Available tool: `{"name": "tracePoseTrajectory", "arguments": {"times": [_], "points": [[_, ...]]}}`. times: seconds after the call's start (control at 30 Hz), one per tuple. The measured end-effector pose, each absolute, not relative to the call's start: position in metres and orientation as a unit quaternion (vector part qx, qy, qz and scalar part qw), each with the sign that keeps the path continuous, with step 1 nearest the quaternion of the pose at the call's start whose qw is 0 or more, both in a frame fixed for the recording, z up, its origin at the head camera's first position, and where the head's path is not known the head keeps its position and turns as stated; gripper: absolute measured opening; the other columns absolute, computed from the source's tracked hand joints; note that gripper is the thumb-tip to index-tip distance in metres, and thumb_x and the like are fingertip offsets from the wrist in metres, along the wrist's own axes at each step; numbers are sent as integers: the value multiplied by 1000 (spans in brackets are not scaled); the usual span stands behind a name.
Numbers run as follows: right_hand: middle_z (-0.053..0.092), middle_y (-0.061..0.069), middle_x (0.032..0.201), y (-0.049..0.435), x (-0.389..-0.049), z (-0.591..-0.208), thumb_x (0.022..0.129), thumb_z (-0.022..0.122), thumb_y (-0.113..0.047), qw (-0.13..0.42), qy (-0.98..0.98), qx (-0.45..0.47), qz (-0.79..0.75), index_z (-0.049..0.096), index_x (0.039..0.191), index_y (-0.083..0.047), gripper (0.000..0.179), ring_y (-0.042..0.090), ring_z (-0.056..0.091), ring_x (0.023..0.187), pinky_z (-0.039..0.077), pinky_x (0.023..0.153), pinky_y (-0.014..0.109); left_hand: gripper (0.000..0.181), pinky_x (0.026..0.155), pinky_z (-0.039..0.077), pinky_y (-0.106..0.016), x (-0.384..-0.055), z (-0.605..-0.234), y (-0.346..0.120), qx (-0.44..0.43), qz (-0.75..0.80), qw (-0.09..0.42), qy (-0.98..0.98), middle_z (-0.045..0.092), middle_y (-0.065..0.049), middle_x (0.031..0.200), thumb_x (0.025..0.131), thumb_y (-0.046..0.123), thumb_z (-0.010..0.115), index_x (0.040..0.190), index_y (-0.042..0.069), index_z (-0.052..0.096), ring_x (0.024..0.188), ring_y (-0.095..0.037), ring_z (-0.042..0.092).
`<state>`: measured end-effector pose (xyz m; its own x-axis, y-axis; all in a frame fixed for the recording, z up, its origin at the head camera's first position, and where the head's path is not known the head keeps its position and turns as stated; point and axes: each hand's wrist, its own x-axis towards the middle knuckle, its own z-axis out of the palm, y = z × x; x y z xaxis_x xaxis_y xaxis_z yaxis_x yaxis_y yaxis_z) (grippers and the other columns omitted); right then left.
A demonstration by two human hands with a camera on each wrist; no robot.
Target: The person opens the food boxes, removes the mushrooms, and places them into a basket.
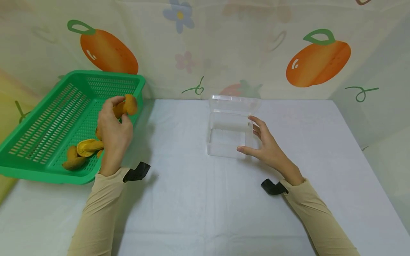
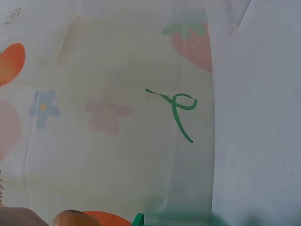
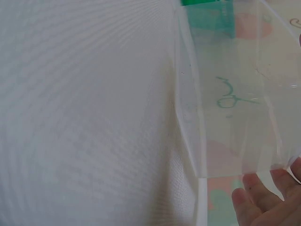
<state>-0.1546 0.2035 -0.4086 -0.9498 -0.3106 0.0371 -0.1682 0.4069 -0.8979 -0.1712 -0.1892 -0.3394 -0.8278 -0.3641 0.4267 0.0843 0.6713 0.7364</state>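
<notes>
My left hand (image 1: 113,133) is over the right side of the green basket and pinches a brownish-yellow, rounded, curved piece (image 1: 130,104) between thumb and fingers. In the left wrist view a bit of this piece (image 2: 75,218) shows at the bottom edge. Below the hand, several similar pieces (image 1: 75,161) lie in the basket, one of them brighter yellow (image 1: 87,147). My right hand (image 1: 267,149) is at the right side of a clear plastic box (image 1: 224,151) with its lid raised. Its fingers are spread, and the fingertips (image 3: 251,181) touch the box's edge in the right wrist view.
The green slatted basket (image 1: 22,174) stands at the left of the white-covered table (image 1: 179,199). A printed cloth (image 1: 205,49) hangs behind the table. The box's hinged lid (image 1: 235,103) stands up at its back. A black piece (image 1: 137,172) sticks out at each cuff.
</notes>
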Motion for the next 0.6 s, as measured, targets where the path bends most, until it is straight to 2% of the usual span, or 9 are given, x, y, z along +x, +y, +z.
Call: {"name": "tracePoseTrajectory", "arguments": {"times": [0.17,0.37,0.5,0.6], "points": [[16,-3,164,203,-155,-409,83,80,-23,69,837,-141,-524,14,157,-22,99,32,19,153,20,124,47,50,92,43,-53,-169,-338,-192,129,-376,269,-877,63,-12,130,88,-10,43,131,10,59,118,-34,57],[16,-3,165,203,-155,-409,84,80,-23,68,837,-143,-524,14,158,-23,99,32,19,153,20,124,48,65,90,39,-55,-168,-336,-198,134,-367,227,-892,59,-18,133,85,-8,37,144,17,45,113,-40,53],[16,-3,165,203,-155,-410,84,80,-23,65,838,-144,-522,14,157,-23,99,32,19,153,20,124,47,62,85,36,-48,-167,-334,-200,133,-371,195,-898,58,-14,135,88,2,41,147,22,44,110,-35,52],[16,-4,165,203,-156,-411,84,80,-23,66,837,-144,-523,14,157,-23,99,31,19,153,19,124,47,55,82,34,-43,-166,-335,-199,130,-373,196,-898,57,-13,133,90,7,44,144,19,48,109,-32,51]]}}
